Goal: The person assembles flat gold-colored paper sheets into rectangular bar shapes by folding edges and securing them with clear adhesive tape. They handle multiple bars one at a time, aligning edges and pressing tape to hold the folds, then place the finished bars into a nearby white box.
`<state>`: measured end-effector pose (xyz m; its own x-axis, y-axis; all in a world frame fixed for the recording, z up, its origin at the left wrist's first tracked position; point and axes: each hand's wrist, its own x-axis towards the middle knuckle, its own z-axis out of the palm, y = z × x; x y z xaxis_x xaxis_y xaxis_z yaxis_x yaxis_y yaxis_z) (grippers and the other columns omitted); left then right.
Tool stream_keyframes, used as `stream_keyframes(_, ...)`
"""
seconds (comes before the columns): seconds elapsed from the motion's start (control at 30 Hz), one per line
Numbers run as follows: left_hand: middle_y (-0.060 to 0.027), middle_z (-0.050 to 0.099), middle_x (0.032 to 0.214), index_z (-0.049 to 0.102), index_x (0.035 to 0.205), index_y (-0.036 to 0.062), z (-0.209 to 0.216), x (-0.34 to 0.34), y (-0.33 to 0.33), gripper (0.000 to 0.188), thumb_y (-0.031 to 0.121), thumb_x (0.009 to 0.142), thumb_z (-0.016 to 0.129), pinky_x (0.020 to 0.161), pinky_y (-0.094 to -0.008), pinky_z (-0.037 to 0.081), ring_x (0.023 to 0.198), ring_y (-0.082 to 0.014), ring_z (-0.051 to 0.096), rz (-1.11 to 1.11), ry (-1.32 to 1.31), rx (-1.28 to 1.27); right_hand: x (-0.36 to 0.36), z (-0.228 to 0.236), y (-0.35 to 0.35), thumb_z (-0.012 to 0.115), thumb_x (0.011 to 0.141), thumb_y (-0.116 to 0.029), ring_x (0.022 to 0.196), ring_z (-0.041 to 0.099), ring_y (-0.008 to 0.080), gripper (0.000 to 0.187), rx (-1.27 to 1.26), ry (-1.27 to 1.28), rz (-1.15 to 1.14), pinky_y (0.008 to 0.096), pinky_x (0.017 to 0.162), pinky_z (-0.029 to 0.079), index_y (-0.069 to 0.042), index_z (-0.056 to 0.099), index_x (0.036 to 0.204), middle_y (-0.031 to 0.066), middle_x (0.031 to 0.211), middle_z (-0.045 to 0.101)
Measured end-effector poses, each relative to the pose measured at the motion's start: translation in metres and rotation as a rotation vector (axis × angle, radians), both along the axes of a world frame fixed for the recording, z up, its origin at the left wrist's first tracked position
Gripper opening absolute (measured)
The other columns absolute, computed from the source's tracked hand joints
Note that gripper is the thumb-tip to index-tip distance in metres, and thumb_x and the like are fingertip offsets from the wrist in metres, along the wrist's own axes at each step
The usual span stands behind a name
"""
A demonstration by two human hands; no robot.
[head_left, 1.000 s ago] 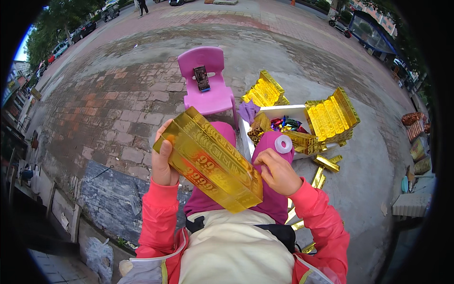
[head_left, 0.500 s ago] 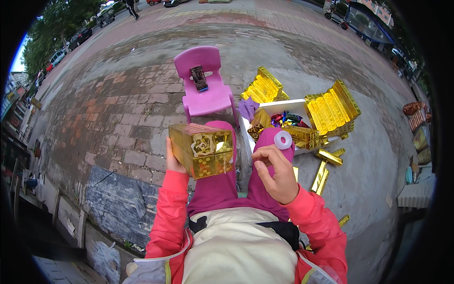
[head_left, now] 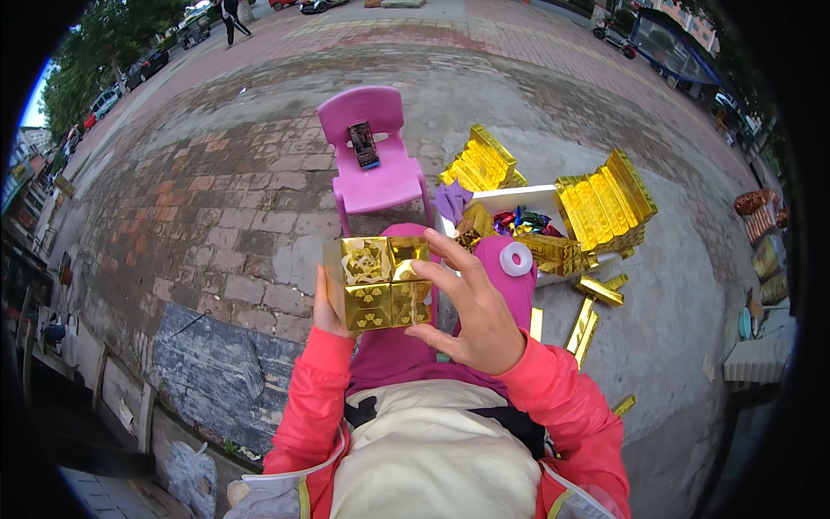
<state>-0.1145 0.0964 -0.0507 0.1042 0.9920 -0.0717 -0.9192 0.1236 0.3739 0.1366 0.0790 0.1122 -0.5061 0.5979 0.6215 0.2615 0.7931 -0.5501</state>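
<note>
A bundle of shiny gold foil bars (head_left: pixel 370 307), stacked two by two with their square ends facing up at me, sits over my lap. My left hand (head_left: pixel 327 303) grips it from the left side, most fingers hidden behind it. My right hand (head_left: pixel 471 303) spans its right side, thumb at the lower corner and fingertips at the upper corner and on the end face. A white roll of tape (head_left: pixel 516 259) rests on my right knee, just beyond that hand.
Ahead stands a pink plastic chair (head_left: pixel 373 186) with a dark box (head_left: pixel 363 144) on it. A white box (head_left: pixel 527 197) holds colourful foil pieces, with stacked gold bars (head_left: pixel 605 208) beside it. Loose gold bars (head_left: pixel 584 329) lie on the ground at right. A person (head_left: pixel 232 19) walks far off.
My right hand has moved left and its fingers have spread onto the bundle. The bundle has tipped, showing its square ends more squarely, and shifted slightly right.
</note>
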Motion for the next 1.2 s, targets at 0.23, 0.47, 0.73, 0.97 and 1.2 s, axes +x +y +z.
stream_keyframes(0.23, -0.0133, 0.049, 0.151, 0.042, 0.153, 0.0141, 0.006, 0.005, -0.010, 0.072, 0.065, 0.103, 0.033, 0.112, -0.0573, 0.040, 0.136, -0.0374, 0.049, 0.045, -0.038, -0.194, -0.005, -0.011, -0.008, 0.079, 0.075, -0.004, 0.101, 0.063, 0.0303, 0.026, 0.243, 0.023, -0.135, 0.0406, 0.085, 0.054, -0.004, 0.069, 0.099, 0.0089, 0.109, 0.065)
stream_keyframes(0.47, -0.0114, 0.055, 0.145, 0.047, 0.147, 0.0115, 0.001, 0.003, -0.016, 0.065, 0.060, 0.106, 0.036, 0.112, -0.0508, 0.041, 0.132, -0.0319, 0.053, 0.105, 0.018, -0.172, -0.003, -0.014, -0.016, 0.075, 0.075, 0.002, 0.091, 0.065, 0.0284, 0.020, 0.147, 0.055, -0.181, 0.0386, 0.076, 0.054, -0.003, 0.068, 0.094, 0.0076, 0.095, 0.068)
stream_keyframes(0.73, -0.0131, 0.059, 0.139, 0.052, 0.143, 0.0077, -0.001, 0.005, -0.015, 0.065, 0.060, 0.105, 0.040, 0.107, -0.0487, 0.046, 0.126, -0.0312, 0.057, 0.113, 0.011, -0.172, 0.004, -0.012, -0.022, 0.059, 0.092, 0.001, 0.090, 0.066, 0.0214, 0.006, -0.237, 0.223, -0.192, 0.0326, 0.083, 0.053, 0.000, 0.060, 0.098, 0.0126, 0.099, 0.068)
stream_keyframes(0.97, -0.0130, 0.061, 0.137, 0.052, 0.142, 0.0078, -0.005, 0.001, -0.016, 0.063, 0.058, 0.105, 0.042, 0.105, -0.0473, 0.050, 0.124, -0.0301, 0.059, 0.083, 0.058, -0.163, 0.008, -0.009, -0.020, 0.050, 0.104, -0.008, 0.086, 0.064, 0.0114, 0.007, -0.674, 0.490, -0.064, 0.0257, 0.078, 0.053, -0.002, 0.053, 0.106, 0.0115, 0.102, 0.069)
stream_keyframes(1.2, -0.0125, 0.061, 0.137, 0.053, 0.142, 0.0075, -0.017, -0.014, -0.016, 0.063, 0.058, 0.105, 0.043, 0.104, -0.0468, 0.050, 0.123, -0.0296, 0.059, 0.187, 0.091, -0.163, 0.031, -0.034, -0.002, 0.056, 0.101, -0.004, 0.078, 0.067, 0.0169, 0.007, -0.562, 0.540, -0.233, 0.0275, 0.069, 0.055, 0.000, 0.055, 0.107, 0.0099, 0.092, 0.069)
